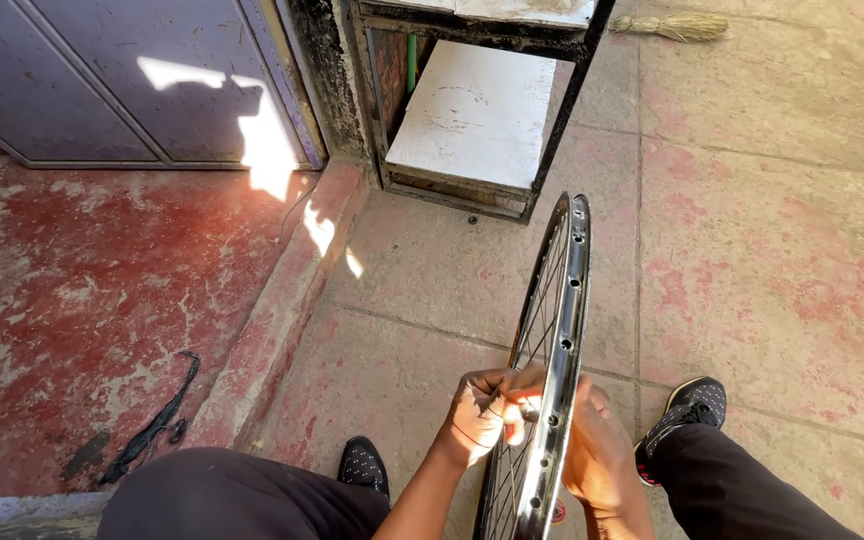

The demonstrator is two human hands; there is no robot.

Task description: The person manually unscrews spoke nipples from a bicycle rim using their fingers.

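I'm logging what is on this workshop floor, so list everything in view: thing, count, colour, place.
bicycle wheel rim: one, silver-black with thin spokes, upright on the floor, centre, between the legs
metal-framed shelf: one, dark frame with white boards, top centre
door: one, grey-purple, top left
broom: one, straw-coloured, top right on the floor
black strip: one, black, on the red floor at lower left
step edge: one, red-worn concrete, running diagonally left of centre
paved floor: one, grey with red patches, right side
shoes: two, black with white speckles, either side of the rim
trousers: one pair, black, bottom edge
left hand: one, on the rim's left side, at the spokes
right hand: one, behind the rim's right side
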